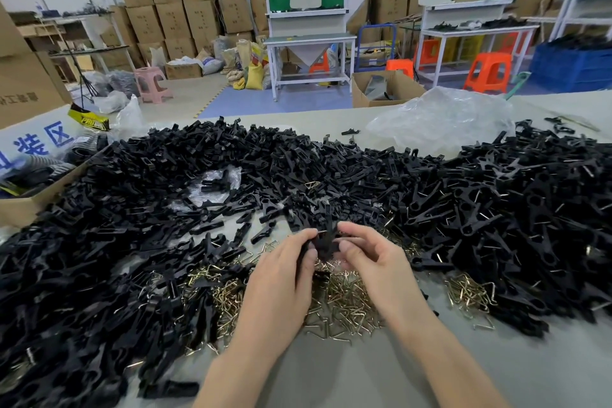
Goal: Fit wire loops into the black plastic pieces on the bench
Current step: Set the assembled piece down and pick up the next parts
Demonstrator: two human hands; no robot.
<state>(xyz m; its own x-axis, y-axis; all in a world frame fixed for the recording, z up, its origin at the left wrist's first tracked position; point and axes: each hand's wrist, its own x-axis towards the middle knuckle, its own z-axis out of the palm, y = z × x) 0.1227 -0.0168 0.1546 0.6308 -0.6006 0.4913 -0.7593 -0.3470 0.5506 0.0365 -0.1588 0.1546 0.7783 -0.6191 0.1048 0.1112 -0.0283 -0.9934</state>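
1. black plastic piece (326,242): one, held clear of the desk (364,374) at centre, between the two hands. Its long axis runs away from the person; the far end points at the heap behind and the near end is hidden among the fingers. Whether a wire is already seated in it is too small to tell.

2. left hand (281,278): fingers curled, thumb and fingertips pinching the piece's left side.

3. right hand (374,262): fingers curled, thumb and forefinger pinching the piece's right side. The piece lies midway and touches both hands, so neither is nearer.

4. wire loops (344,301): a brass-coloured pile, loose on the desk, directly under the hands and on the person's side of them. Judged: the next loop is a short drop straight down for either hand.

5. smaller wire pile (470,295): off to the right, nearer the right hand.

6. left heap (99,242) and right heap (513,209): loose black pieces flanking the hands and joined by a band across the far side. Some pieces on the right show wire.

7. clear plastic bag (440,119): crumpled, beyond the heaps.

8. cardboard box (20,209): at the desk's left edge, touching the left heap.
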